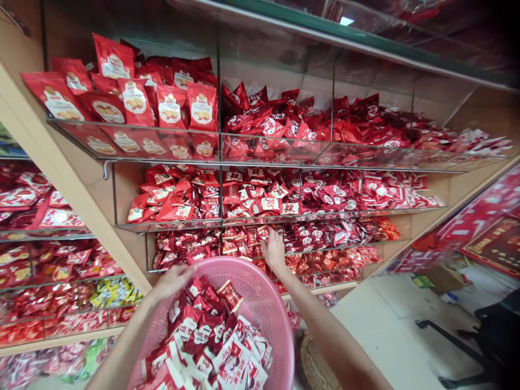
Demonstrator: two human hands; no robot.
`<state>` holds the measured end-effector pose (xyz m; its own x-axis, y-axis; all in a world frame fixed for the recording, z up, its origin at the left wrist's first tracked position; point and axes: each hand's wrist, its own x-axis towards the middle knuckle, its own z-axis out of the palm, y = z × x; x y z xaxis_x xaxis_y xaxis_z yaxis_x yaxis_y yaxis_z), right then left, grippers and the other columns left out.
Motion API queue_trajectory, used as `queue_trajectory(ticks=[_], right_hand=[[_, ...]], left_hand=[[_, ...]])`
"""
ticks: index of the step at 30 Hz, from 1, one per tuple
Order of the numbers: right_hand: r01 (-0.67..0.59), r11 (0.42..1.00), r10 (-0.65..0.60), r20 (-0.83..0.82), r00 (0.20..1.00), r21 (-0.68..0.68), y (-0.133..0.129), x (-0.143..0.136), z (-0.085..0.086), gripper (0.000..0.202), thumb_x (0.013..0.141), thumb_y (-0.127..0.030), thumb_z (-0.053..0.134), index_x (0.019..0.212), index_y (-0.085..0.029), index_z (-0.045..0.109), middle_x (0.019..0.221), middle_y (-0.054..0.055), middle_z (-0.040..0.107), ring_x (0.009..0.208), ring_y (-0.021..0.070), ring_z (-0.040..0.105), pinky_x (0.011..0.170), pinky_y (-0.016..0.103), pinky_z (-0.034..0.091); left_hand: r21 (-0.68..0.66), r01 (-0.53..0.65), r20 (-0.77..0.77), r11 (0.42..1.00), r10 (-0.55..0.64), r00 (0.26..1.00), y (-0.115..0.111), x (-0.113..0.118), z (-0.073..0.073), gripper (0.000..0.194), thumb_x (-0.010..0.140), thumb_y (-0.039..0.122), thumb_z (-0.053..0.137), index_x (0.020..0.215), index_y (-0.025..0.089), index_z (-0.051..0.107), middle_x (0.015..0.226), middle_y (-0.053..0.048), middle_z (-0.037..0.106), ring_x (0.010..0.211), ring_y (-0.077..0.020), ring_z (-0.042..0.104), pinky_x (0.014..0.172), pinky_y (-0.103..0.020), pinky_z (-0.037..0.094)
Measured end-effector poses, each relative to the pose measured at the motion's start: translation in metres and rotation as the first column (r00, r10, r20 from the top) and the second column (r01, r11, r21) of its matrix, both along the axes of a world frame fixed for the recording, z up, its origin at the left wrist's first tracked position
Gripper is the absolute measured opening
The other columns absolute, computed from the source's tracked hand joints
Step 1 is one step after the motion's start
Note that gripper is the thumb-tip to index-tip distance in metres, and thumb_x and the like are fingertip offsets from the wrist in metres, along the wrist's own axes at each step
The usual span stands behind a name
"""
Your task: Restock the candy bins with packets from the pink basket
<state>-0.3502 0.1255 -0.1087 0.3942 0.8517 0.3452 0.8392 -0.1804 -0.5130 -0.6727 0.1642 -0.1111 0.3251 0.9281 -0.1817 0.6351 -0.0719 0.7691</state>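
Wrapped packets (199, 320) lie in the pink basket (290, 346), whose far-left rim the left hand (174, 280) grips. The right hand (275, 250) reaches over a lower shelf's (320, 251) front edge; I cannot tell whether it grips anything.

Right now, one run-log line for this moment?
left hand: on rim of round pink perforated plastic basket | right hand: at small shiny red wrapped packets, grip unclear | basket load: red-and-white wrapped packets
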Motion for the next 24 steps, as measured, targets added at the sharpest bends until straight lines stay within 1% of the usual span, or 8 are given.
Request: queue_trajectory(ticks=[4,7,10,13,17,19,22,24], right_hand=[[0.054,0.998,-0.053,0.045,0.998,-0.010,0.002,0.000,-0.004,0.049,0.085,-0.019,0.042,0.133,-0.014,0.038,0.117,0.014,0.051,0.108,0.0268,0.044,0.090,0.038,0.036],[0.064,0.998,-0.064,0.037,0.997,-0.008,0.002,0.005,-0.009,0.045,0.081,-0.020,0.048,0.126,-0.013,0.046,0.113,0.014,0.050,0.105,0.0281,0.045,0.088,0.038,0.038],[0.000,0.999,0.003,-0.049,0.999,0.051,-0.001,0.009,-0.012,0.034,0.079,-0.019,0.049,0.112,-0.015,0.054,0.106,0.011,0.050,0.098,0.0244,0.048,0.086,0.035,0.040],[-0.042,0.986,0.065,-0.142,0.988,0.160,-0.005,0.012,-0.012,0.026,0.078,-0.018,0.047,0.103,-0.015,0.056,0.100,0.009,0.050,0.092,0.0207,0.050,0.084,0.032,0.042],[0.034,0.957,0.056,-0.298,0.953,0.289,-0.015,0.016,-0.004,0.019,0.079,-0.027,0.049,0.092,-0.015,0.056,0.091,0.008,0.054,0.084,0.0199,0.050,0.081,0.034,0.042],[0.062,0.938,0.116,-0.478,0.871,0.341,-0.023,0.013,0.004,0.020,0.078,-0.034,0.054,0.086,-0.016,0.055,0.083,0.005,0.057,0.077,0.0181,0.051,0.077,0.033,0.043],[0.039,0.915,0.291,-0.724,0.625,0.402,-0.040,0.000,0.019,0.024,0.073,-0.039,0.062,0.081,-0.018,0.053,0.075,0.000,0.059,0.072,0.0150,0.053,0.073,0.030,0.044],[0.023,0.909,0.354,-0.800,0.485,0.416,-0.053,-0.013,0.028,0.027,0.069,-0.039,0.067,0.079,-0.019,0.052,0.074,-0.001,0.060,0.071,0.0139,0.054,0.072,0.028,0.045]], left_hand=[[0.007,0.016,-0.042,1.000,-0.015,0.999,0.001,-0.001,0.000,0.056,0.070,0.070,0.047,0.066,0.016,0.062,0.065,0.000,0.062,0.066,-0.0180,0.053,0.063,-0.026,0.036],[0.002,0.029,-0.061,1.000,-0.029,0.998,0.001,-0.002,0.001,0.056,0.072,0.070,0.045,0.070,0.016,0.063,0.067,-0.001,0.062,0.068,-0.0190,0.054,0.064,-0.027,0.037],[-0.002,0.023,-0.069,1.000,-0.023,0.997,0.001,-0.001,0.002,0.056,0.071,0.070,0.045,0.070,0.017,0.062,0.068,-0.001,0.063,0.071,-0.0203,0.055,0.065,-0.027,0.037],[0.001,0.022,-0.071,1.000,-0.022,0.997,0.001,-0.001,0.002,0.056,0.071,0.071,0.046,0.069,0.017,0.061,0.069,-0.001,0.063,0.072,-0.0206,0.056,0.067,-0.028,0.038],[-0.003,0.020,-0.041,1.000,-0.020,0.999,0.001,-0.001,0.003,0.055,0.070,0.070,0.048,0.068,0.017,0.062,0.066,0.000,0.062,0.069,-0.0197,0.055,0.067,-0.028,0.039],[-0.004,0.010,-0.006,1.000,-0.010,1.000,-0.001,0.000,0.005,0.054,0.068,0.069,0.051,0.066,0.017,0.062,0.063,0.001,0.061,0.066,-0.0190,0.054,0.064,-0.027,0.038],[-0.002,-0.016,0.037,1.000,0.016,0.999,-0.003,0.001,0.007,0.051,0.065,0.068,0.055,0.061,0.017,0.062,0.058,0.002,0.059,0.062,-0.0178,0.052,0.060,-0.026,0.037],[0.003,-0.019,0.033,1.000,0.019,0.999,-0.003,0.002,0.007,0.051,0.064,0.068,0.055,0.059,0.018,0.060,0.057,0.002,0.058,0.061,-0.0174,0.052,0.060,-0.026,0.037]])
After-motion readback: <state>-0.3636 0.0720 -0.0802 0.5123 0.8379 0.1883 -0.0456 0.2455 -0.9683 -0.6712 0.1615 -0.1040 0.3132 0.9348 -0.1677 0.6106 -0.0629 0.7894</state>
